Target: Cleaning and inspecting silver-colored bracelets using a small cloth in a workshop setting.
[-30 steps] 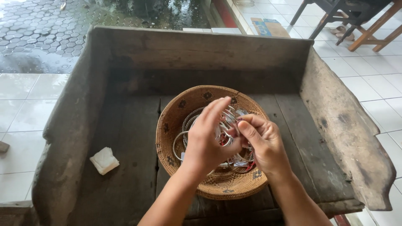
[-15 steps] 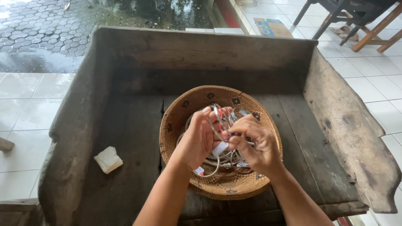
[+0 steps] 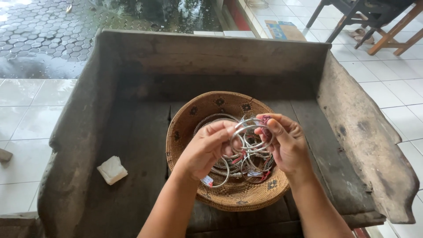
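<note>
Now your left hand (image 3: pixel 207 150) and right hand (image 3: pixel 286 143) are raised just above the woven basket (image 3: pixel 189 119), both grips pinched shut on one silver bangle (image 3: pixel 251 134); more bangles (image 3: pixel 244 165) lie inside the basket.

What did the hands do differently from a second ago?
Both hands, the left hand and the right hand, lifted out of the woven basket and now pinch one silver bangle between them above the pile of bangles. The basket, the wooden trough and the white block stayed put.
</note>
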